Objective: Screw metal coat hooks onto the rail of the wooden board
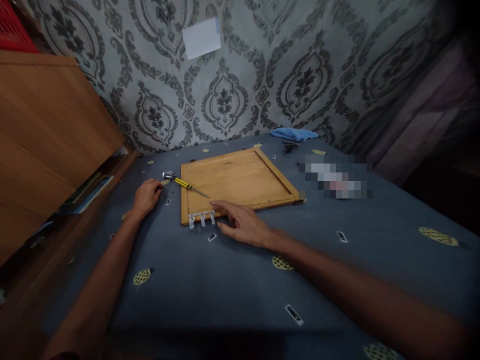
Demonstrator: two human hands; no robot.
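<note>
A wooden framed panel (240, 172) lies flat on the dark blue patterned cloth. On its near left edge sits a metal strip with three hook-like prongs (203, 219). My right hand (245, 225) is open over the near edge, index finger stretched out and thumb apart, just right of the strip. A yellow and black screwdriver (183, 183) rests across the panel's left side, its tip on the wood. By its handle end is a shiny metal piece (169, 175) of unclear kind. Left of the panel, my left hand (147, 196) has curled fingers down at the cloth, near tiny dark pieces (164, 193).
A wooden cabinet (48, 135) with books (90, 195) on its low shelf borders the left. A patterned wall rises behind. Toward the back are a blue cloth (294, 134) and a small dark object (290, 146). A blurred-out item (333, 177) lies right of the panel.
</note>
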